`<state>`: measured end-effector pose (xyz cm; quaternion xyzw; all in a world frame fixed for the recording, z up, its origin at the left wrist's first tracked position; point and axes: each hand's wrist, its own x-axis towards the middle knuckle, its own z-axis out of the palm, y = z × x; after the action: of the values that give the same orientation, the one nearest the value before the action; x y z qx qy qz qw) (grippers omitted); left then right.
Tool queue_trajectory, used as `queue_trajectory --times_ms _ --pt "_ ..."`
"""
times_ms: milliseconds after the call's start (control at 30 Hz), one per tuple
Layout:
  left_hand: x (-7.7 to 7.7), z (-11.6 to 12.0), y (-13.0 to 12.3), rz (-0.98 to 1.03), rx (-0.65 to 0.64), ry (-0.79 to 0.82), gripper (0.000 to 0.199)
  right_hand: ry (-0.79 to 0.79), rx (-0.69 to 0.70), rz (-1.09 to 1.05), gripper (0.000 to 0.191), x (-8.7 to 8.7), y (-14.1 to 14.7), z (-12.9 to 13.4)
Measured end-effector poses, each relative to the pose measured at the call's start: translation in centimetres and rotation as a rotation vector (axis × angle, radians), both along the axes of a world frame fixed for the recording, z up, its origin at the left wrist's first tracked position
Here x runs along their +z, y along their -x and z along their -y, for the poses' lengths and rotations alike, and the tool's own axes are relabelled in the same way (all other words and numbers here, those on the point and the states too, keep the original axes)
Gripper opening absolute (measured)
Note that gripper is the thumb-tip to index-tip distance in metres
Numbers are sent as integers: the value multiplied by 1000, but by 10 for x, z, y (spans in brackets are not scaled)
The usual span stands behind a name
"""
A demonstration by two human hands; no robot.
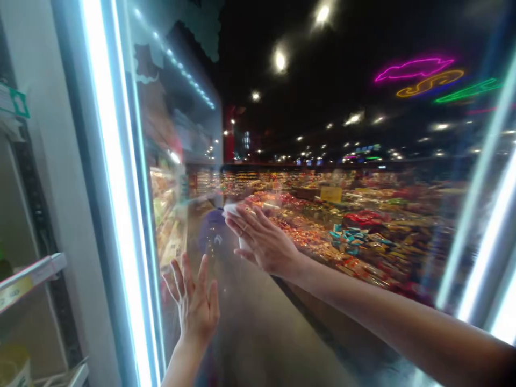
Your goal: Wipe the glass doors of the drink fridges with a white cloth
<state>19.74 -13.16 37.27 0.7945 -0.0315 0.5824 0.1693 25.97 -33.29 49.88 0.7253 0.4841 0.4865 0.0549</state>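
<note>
A pane of glass (pixel 258 322) stands in front of me, hazy in its lower part. My right hand (pixel 266 242) reaches in from the right and lies flat near the middle of the pane, with a white tissue (pixel 231 209) under its fingers. The tissue sticks out past the fingertips and below the palm; the rest is covered by the hand. Lower and to the left, my left hand (pixel 195 306) is raised with its fingers spread, holding nothing. It is at the glass, though I cannot tell whether it touches.
A bright vertical light strip (pixel 108 161) runs along the left frame, another light strip (pixel 487 242) along the right. Shelf edges with a price rail (pixel 32 279) jut in at far left. Beyond or mirrored in the glass are heaps of packaged goods (pixel 363 236) and a faint blue-clad figure (pixel 212 231).
</note>
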Motion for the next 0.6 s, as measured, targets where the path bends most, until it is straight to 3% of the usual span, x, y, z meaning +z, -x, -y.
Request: queue_trajectory --times_ms 67,200,367,500,600 --pt "14 -5 -4 21 -22 -2 74 29 7 63 68 33 -1 -20" --pt "41 -15 -11 102 -68 -5 76 267 44 181 71 79 -3 -50" --pt "71 -23 -13 146 -113 -1 79 3 -60 317 82 135 -3 -64" --pt "85 -25 -12 185 -120 -20 79 258 -51 329 86 164 3 -62" --pt "94 -28 -12 207 -129 -24 79 91 -131 336 82 192 7 -57"
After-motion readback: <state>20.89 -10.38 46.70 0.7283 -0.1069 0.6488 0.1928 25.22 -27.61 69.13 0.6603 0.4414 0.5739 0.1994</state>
